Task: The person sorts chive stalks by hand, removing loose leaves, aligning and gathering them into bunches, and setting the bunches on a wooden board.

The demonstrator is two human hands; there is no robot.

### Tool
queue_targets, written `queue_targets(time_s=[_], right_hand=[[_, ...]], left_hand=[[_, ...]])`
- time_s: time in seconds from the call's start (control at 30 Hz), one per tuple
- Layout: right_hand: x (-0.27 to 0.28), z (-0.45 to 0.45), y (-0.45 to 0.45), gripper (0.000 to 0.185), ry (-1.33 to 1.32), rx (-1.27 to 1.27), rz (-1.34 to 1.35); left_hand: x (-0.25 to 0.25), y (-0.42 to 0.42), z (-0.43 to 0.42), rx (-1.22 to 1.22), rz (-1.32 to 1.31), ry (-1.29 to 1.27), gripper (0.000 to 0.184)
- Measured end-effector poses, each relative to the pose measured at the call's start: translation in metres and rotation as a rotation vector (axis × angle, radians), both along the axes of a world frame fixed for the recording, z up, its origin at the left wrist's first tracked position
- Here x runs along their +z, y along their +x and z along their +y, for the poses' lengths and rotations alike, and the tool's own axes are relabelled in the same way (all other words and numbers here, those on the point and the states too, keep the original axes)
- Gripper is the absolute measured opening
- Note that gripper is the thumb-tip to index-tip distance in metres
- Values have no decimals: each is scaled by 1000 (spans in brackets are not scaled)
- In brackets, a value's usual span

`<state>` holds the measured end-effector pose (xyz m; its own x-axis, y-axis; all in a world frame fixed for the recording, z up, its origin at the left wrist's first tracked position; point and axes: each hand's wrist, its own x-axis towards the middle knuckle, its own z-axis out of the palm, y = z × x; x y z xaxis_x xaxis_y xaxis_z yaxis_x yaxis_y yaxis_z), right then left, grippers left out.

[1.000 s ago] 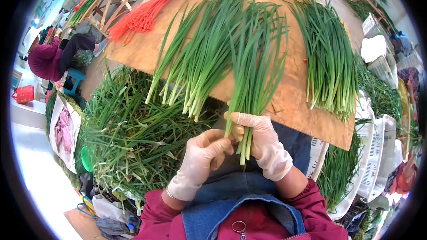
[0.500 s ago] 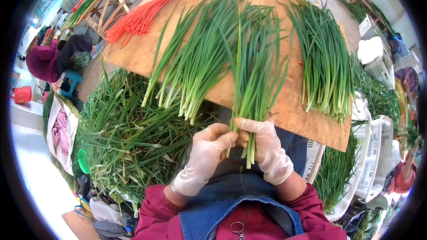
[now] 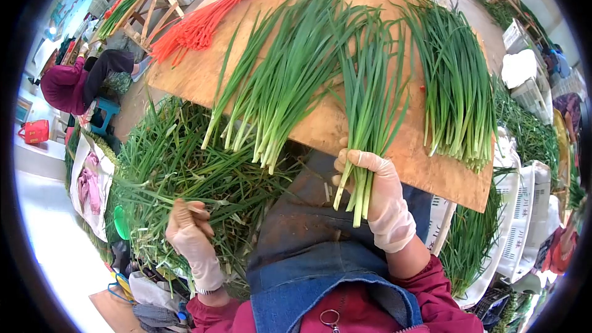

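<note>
A small bunch of garlic chives (image 3: 370, 98) is gripped near its pale stem ends by my gloved right hand (image 3: 385, 197), at the front edge of the wooden board. My gloved left hand (image 3: 192, 234) is off to the left, over a heap of loose chive leaves (image 3: 166, 148). Its fingers are curled together, and a thin, slightly blurred chive leaf (image 3: 145, 192) runs out from the fingertips. On the board lie a spread of chives (image 3: 283, 86) left of the held bunch and a thick bundle of chives (image 3: 453, 86) on the right.
Red ties (image 3: 216, 15) lie at the back left of the wooden board (image 3: 314, 126). White crates (image 3: 518, 222) and more chives (image 3: 468, 246) stand at the right. A person in a purple top (image 3: 65, 89) sits at the far left beside a blue stool (image 3: 105, 114).
My left hand has left the bunch and moved left and down over the heap with a leaf. My right hand keeps the bunch, now slightly farther right.
</note>
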<state>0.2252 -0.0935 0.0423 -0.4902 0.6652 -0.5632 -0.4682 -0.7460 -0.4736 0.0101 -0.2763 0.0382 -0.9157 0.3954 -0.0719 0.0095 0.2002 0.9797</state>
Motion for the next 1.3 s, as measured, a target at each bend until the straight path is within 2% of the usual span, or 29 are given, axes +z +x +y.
queue_targets(time_s=[0.07, 0.1, 0.13, 0.2, 0.23, 0.27, 0.33, 0.4, 0.47, 0.5, 0.63, 0.97, 1.07, 1.13, 1.2, 1.27, 1.3], right_hand=[[12, -2, -3, 30, -3, 29, -25], [12, -2, -6, 27, -44, 8, -31], [13, -1, -9, 24, -80, -14, -34], [7, 1, -9, 22, -92, -15, 45], [-7, 4, -5, 23, -66, 6, 127], [-14, 5, -2, 25, -41, 28, 207], [-11, 5, -7, 26, -19, 9, 229], [-12, 4, -10, 27, 30, 13, 211], [-9, 1, -19, 22, 63, -4, 79], [-4, 0, -23, 20, 88, -1, 2], [-5, -5, -31, 18, 177, 4, -122], [-3, -5, -24, 27, 178, 34, -49], [-12, -3, -19, 29, 127, 47, 21], [-16, -2, -16, 28, 93, 49, 58], [-18, -3, -13, 24, 76, 48, 65], [-18, -3, -14, 23, 11, 62, 110], [-17, -3, -14, 23, -8, 64, 124]], left_hand=[[-15, 7, 11, -113, 306, -182, 15], [-16, 12, 17, -231, 531, -226, 6], [-7, 22, 36, -336, 775, -128, 9], [-1, 37, 65, -434, 865, -110, 13], [7, 46, 78, -441, 900, -277, 21], [7, 47, 93, -422, 1027, -333, 28], [-3, 45, 112, -400, 1099, -497, 27], [-13, 43, 112, -481, 1024, -420, 21], [-2, 56, 108, -493, 963, -410, 19], [2, 63, 103, -500, 1013, -364, 17], [0, 86, 89, -668, 1097, -135, 29], [1, 87, 66, -916, 1201, 10, 42], [-3, 88, 69, -964, 1176, 105, 43], [11, 81, 65, -1013, 767, 172, 35], [15, 70, 55, -916, 409, 250, 29], [18, 72, 55, -579, -139, 123, 21], [17, 68, 61, -556, -236, 65, 24]])
